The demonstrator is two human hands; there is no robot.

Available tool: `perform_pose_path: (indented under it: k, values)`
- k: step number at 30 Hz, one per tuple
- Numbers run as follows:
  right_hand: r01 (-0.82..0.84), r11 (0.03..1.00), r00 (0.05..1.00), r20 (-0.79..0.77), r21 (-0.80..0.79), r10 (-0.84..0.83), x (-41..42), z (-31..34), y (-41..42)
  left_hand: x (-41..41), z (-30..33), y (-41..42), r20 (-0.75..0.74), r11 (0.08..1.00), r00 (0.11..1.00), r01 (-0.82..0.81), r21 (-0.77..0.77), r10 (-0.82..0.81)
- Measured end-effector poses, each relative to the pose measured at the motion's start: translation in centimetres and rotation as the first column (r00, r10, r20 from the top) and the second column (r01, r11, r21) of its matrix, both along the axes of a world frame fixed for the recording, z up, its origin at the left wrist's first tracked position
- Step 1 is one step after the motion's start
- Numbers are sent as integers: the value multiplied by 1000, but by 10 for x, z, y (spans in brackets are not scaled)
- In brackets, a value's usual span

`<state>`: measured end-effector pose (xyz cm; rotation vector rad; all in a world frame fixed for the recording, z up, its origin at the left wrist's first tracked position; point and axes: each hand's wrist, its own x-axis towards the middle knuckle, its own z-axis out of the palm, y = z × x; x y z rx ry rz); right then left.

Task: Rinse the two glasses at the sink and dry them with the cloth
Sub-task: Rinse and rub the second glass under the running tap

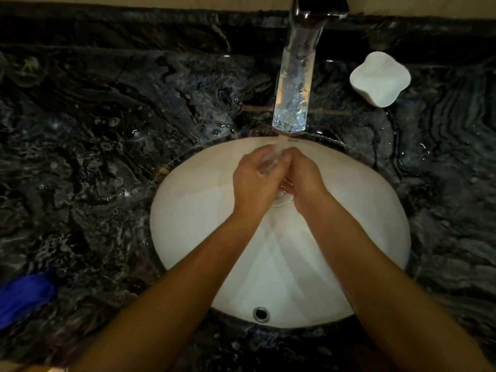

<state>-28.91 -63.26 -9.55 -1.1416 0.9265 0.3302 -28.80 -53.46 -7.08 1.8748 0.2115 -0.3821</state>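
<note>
Both my hands are together over the white sink basin (pixel 193 226), under the stream from the faucet (pixel 295 76). Between them is a clear stemmed glass (pixel 269 162); its round foot shows below my palms. My left hand (pixel 255 181) curls round the bowl of the glass. My right hand (pixel 303 173) grips it from the other side, near the stem. Water runs onto the glass. A blue cloth (pixel 24 296) lies on the counter at the far left. A second glass is not in sight.
The dark marbled counter (pixel 107 130) surrounds the sink and is wet with droplets. A white lobed dish (pixel 379 79) stands right of the faucet. The overflow hole (pixel 261 314) sits on the basin's near wall.
</note>
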Motion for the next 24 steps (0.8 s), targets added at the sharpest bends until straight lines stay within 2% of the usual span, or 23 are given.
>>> perform_pose_path:
  k: [4,7,8,10,12,14,16,19,21,24]
  values:
    - [-54,959,993,89,-277,82,-14,6,16,11,-3,2,-130,964,964,-245,-106,231]
    - [-56,845,948,238,-531,213,-31,9,27,15,-1,4,-361,865,851,-466,-188,381]
    - [-51,796,921,280,-603,270,-35,9,29,15,-2,4,-445,828,806,-519,-212,391]
    - [-64,776,922,261,-628,287,-38,6,32,9,0,4,-511,801,769,-552,-230,383]
    - [-87,829,961,174,-553,217,-32,7,30,6,1,2,-441,865,828,-464,-194,346]
    - [-123,934,986,62,-334,152,-22,10,23,7,5,3,-306,927,903,-353,-129,301]
    - [-136,982,990,3,-134,138,-13,12,15,14,12,5,-206,968,952,-244,-56,228]
    - [-210,978,977,-34,13,210,-6,16,0,20,23,6,-145,995,984,-99,19,101]
    - [-222,952,971,-42,209,236,-8,22,-11,17,29,6,-111,999,994,3,43,2]
    - [-247,842,965,41,480,259,-19,16,-24,17,29,11,-56,972,971,233,19,-232]
